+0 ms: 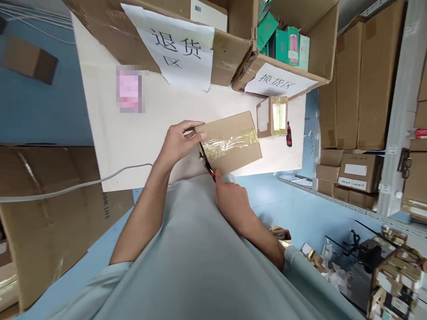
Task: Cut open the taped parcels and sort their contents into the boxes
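A closed cardboard box (240,155) with a strip of shiny clear tape (225,146) lies tilted at the front of the white table. My left hand (182,141) grips its left upper corner, thumb on top and fingers along the far side. In my right hand (230,198) is a red and black utility knife (213,176), fingers wrapped round its handle, index finger stretched forward. The knife's dark front end lies against the box's left end, near the lower left edge; the blade tip is hard to make out.
A smaller taped box (271,116) and a red-black tool (289,134) are to the right. Two open cartons with paper signs (187,53) stand at the back, one holding green boxes (282,44). A pixelated pink item (129,90) and a grey cable (126,170) are left.
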The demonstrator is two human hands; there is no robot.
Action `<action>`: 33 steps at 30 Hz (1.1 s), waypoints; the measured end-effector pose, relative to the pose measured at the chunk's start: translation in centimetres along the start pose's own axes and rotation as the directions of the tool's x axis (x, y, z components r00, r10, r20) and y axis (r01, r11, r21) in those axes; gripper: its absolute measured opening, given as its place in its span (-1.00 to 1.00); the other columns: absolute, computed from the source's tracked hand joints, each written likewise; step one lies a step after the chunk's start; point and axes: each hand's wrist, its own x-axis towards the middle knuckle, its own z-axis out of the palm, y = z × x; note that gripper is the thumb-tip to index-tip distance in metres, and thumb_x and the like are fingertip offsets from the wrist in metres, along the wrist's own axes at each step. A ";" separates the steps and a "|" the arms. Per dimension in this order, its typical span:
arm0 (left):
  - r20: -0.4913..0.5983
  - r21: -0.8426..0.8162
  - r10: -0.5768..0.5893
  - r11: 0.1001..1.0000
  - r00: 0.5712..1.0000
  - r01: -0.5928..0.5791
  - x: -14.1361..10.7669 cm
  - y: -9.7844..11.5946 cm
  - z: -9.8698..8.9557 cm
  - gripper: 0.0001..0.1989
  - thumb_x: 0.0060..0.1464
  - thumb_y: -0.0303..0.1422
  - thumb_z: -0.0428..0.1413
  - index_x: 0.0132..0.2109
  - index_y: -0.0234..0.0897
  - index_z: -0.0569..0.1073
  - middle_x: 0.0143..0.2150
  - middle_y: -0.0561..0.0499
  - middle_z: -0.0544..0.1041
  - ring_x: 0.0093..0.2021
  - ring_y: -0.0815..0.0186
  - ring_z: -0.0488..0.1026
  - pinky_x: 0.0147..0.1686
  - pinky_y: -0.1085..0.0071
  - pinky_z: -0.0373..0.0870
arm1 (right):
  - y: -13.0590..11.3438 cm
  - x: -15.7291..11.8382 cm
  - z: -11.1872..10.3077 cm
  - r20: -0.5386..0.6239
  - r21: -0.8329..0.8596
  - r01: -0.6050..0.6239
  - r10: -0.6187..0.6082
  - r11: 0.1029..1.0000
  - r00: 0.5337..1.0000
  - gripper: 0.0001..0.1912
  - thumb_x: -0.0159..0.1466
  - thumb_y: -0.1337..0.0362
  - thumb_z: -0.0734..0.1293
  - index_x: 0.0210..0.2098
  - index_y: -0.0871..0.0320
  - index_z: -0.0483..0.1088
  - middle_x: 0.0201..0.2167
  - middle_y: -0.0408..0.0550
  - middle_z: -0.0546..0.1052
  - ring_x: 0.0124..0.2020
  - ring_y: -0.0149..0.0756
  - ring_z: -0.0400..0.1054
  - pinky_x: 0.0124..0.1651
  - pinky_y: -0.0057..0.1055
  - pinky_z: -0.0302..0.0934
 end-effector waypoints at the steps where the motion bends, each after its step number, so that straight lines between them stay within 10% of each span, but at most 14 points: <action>1: -0.004 0.014 -0.006 1.000 1.000 0.006 -0.1 -0.1 0.0 -0.42 0.22 0.09 0.37 0.18 -0.22 0.69 0.28 -0.15 0.70 0.34 -0.06 0.60 0.43 -0.08 0.55 | 0.8 -0.5 -0.3 0.003 0.013 0.029 -0.029 1.000 1.000 -0.35 0.62 0.33 0.14 0.66 0.16 0.16 -0.18 0.12 0.77 -0.20 0.05 0.69 -0.16 -0.21 0.46; 8: -0.132 0.249 0.063 0.968 0.989 -0.028 -1.0 1.0 1.3 -0.49 0.38 -0.03 0.26 0.35 -0.09 0.59 0.42 -0.14 0.59 0.46 -0.05 0.51 0.54 -0.11 0.42 | 9.8 0.9 -3.3 -0.383 0.315 0.073 0.057 0.946 0.922 -0.46 0.68 0.11 0.11 0.57 0.02 0.28 -0.11 0.04 0.77 -0.20 -0.04 0.66 -0.13 -0.30 0.42; 11: -0.173 0.410 0.201 0.905 0.964 -0.115 -1.3 3.2 4.4 -0.53 0.41 -0.13 0.27 0.39 0.05 0.54 0.52 -0.08 0.48 0.65 -0.11 0.26 0.66 -0.21 0.16 | 14.5 4.4 -3.3 -0.525 0.464 0.044 0.234 0.885 0.818 -0.50 0.68 0.08 0.06 0.47 0.08 0.30 0.02 0.14 0.75 -0.15 -0.01 0.66 -0.09 -0.23 0.45; 14: -0.033 0.488 0.266 0.846 0.963 -0.217 -1.1 5.4 9.3 -0.59 0.47 -0.14 0.22 0.38 0.10 0.53 0.54 -0.05 0.46 0.71 -0.14 0.12 0.68 -0.36 -0.02 | 17.3 7.0 -2.9 -0.472 0.562 0.072 0.248 0.824 0.846 -0.56 0.68 0.08 0.06 0.40 0.07 0.29 0.06 0.12 0.75 -0.21 -0.09 0.66 -0.06 -0.24 0.45; 20: 0.122 0.564 0.285 0.768 0.951 -0.302 0.3 5.3 15.6 -0.63 0.59 -0.20 -0.01 0.33 -0.08 0.57 0.47 -0.13 0.55 0.66 -0.08 0.25 0.68 -0.37 -0.01 | 17.4 7.1 -1.7 -0.395 0.549 0.091 0.161 0.831 0.904 -0.57 0.67 0.12 0.06 0.40 0.12 0.28 0.01 0.10 0.75 -0.21 -0.08 0.67 -0.08 -0.26 0.42; 33: 0.151 0.538 0.301 0.774 0.941 -0.334 -0.1 3.6 16.2 -0.66 0.61 -0.19 -0.01 0.27 -0.13 0.59 0.46 -0.14 0.57 0.66 -0.06 0.28 0.69 -0.36 0.02 | 16.6 6.2 -3.8 -0.350 0.405 0.107 0.046 0.908 0.936 -0.50 0.63 0.30 0.12 0.50 0.11 0.33 0.19 0.13 0.68 0.07 -0.03 0.63 0.07 -0.23 0.46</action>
